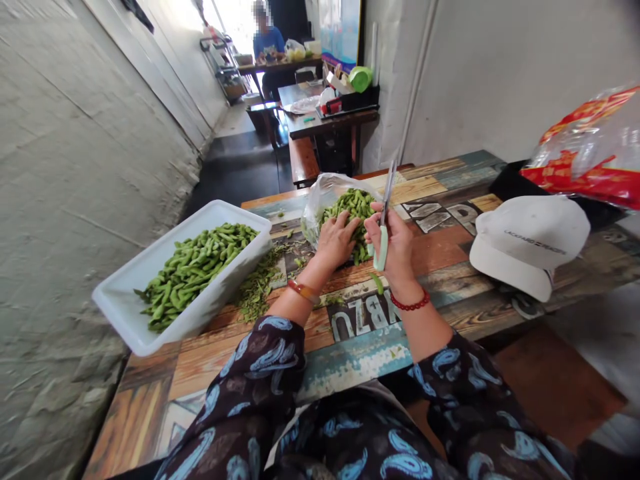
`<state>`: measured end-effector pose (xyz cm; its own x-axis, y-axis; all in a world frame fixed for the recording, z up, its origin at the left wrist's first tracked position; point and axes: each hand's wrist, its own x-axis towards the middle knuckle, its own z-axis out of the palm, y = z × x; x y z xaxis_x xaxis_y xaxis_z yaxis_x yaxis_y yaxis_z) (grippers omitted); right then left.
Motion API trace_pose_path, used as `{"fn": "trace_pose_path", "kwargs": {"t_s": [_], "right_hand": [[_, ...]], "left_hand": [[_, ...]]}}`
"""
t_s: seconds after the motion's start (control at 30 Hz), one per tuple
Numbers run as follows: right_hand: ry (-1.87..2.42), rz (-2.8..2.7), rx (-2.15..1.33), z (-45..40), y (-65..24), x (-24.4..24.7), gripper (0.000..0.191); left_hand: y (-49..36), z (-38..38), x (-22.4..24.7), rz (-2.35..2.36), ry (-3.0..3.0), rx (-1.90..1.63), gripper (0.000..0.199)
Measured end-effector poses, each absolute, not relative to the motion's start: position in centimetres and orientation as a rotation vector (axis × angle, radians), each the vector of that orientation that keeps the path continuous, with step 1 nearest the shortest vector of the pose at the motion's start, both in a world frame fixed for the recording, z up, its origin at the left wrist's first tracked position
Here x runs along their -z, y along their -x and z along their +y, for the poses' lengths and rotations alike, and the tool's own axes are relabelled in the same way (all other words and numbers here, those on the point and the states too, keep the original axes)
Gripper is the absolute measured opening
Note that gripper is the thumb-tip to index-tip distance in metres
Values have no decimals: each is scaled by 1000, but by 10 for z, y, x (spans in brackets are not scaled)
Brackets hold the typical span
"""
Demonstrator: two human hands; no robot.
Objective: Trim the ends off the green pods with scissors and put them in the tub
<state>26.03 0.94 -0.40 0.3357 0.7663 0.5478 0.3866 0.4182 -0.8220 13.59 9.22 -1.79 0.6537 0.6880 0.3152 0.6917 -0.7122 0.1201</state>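
My left hand (337, 241) rests on green edamame pods (356, 205) at the mouth of a clear plastic bag (320, 193). Its fingers are apart, with the tips partly hidden among the pods. In my right hand (399, 248) is a pair of scissors (384, 233) with pale green handles, blades pointing up and away from me. That hand is closed around the handles, just right of the bag. A single pod (377, 283) lies on the table below it. To the left stands a white plastic tub (120, 297) holding a heap of pods (200, 273).
Green trimmings (257, 287) are scattered between tub and bag on the patterned wooden table (145, 400). A white cap (530, 237) and a red-and-clear plastic package (595, 153) sit on the right. Further back, a person in blue (270, 43) sits at another table.
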Motion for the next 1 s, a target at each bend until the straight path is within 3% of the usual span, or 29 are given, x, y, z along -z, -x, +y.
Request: {"fn": "trace_pose_path", "kwargs": {"t_s": [0.17,0.37,0.5,0.67,0.77,0.9,1.0], "right_hand": [[1164,-1134,-377,5,-254,-4,41],[1162,-1126,-375,4,-252,-9,38],[1174,-1136,-367,4,-252,-8,37],[1173,-1173,-339,6,-252,-3,37],[1186,-1180,-334,7,-251,0,37],[1190,-1207,-355,7,-249,4,37],[1184,-1269,-414,5,-245,6,37]], "left_hand": [[-121,69,26,-1029,2924,505,56],[-101,36,31,-822,3109,459,41],[-85,20,26,-915,3233,647,41],[-63,13,23,-1415,3221,1274,27],[-54,8,25,-1843,3085,1881,12],[-44,8,26,-2268,2670,2815,35],[-34,11,23,-2416,2332,3198,39]]}}
